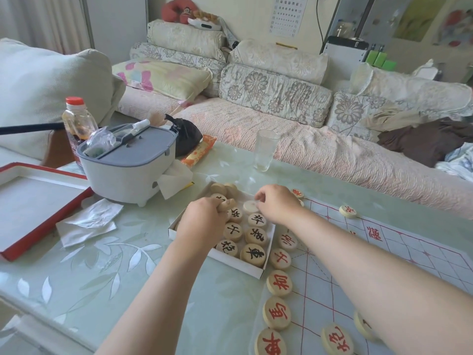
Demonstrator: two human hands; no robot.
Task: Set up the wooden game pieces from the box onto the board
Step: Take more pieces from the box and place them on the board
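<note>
A shallow white box (252, 271) lies on the table and holds several round wooden pieces with black characters (253, 254). My left hand (202, 221) is over the box's left side and pinches a wooden piece (226, 204) lifted on edge. My right hand (275, 203) reaches into the box's far right, its fingers curled on a pale blank-faced piece (250, 206). To the right lies the paper board (384, 272) with red lines. Several red-character pieces (279, 282) stand in a column along its left edge, and others sit farther out (347, 210).
A grey-lidded white container (128, 160) stands behind the box, with a bottle (78, 119), a black bag (185, 134) and tissues (88, 221) nearby. A red-edged box lid (33, 206) lies at the left. An empty glass (265, 149) stands near the sofa (281, 116).
</note>
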